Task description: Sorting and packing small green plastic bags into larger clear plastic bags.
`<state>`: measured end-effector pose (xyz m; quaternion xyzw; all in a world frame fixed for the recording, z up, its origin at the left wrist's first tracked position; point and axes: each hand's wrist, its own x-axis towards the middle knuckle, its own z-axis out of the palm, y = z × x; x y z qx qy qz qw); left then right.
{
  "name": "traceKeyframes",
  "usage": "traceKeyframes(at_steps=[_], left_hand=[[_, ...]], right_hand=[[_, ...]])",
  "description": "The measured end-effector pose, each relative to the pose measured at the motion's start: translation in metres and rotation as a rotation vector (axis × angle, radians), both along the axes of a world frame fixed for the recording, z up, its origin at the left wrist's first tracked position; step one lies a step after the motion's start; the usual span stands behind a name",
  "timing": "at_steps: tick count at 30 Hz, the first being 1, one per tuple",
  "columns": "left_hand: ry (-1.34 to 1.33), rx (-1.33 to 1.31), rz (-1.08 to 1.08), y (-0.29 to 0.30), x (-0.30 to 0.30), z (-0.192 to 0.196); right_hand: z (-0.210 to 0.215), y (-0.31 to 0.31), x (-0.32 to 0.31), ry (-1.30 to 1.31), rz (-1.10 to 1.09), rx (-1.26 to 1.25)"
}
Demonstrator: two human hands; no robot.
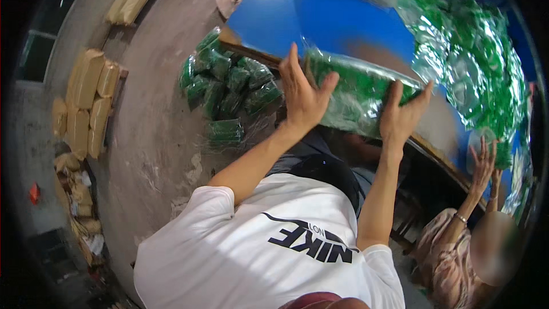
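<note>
A clear plastic pack of green items (357, 94) lies across the near edge of the blue table (320, 20). My left hand (303, 96) presses against the pack's left end with its fingers spread. My right hand (403, 115) grips the pack's right end, fingers up over the wrap. Both of my forearms rise from my white shirt toward the table, and the pack sits between my palms.
A pile of similar green packs (229, 88) lies on the concrete floor left of the table. A heap of shiny green wrapped pieces (477, 57) covers the table's right side. Another person's hand (483, 160) rests on the table edge at lower right. Tan sacks (88, 100) line the left wall.
</note>
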<state>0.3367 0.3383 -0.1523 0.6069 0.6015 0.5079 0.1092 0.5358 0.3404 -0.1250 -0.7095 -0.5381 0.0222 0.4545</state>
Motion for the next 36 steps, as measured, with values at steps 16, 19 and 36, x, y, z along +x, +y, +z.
traceKeyframes(at_steps=[16, 19, 36], left_hand=[[-1.054, -0.477, -0.042, -0.017, -0.06, -0.146], [-1.275, -0.768, -0.283, -0.047, -0.126, -0.094], [-1.171, -1.147, -0.371, -0.046, -0.139, -0.097]], right_hand=[[0.02, -0.033, -0.014, 0.261, 0.459, -0.283], [0.036, -0.033, -0.028, 0.353, 0.723, -0.586], [0.026, -0.043, 0.137, -0.061, 0.239, -0.04]])
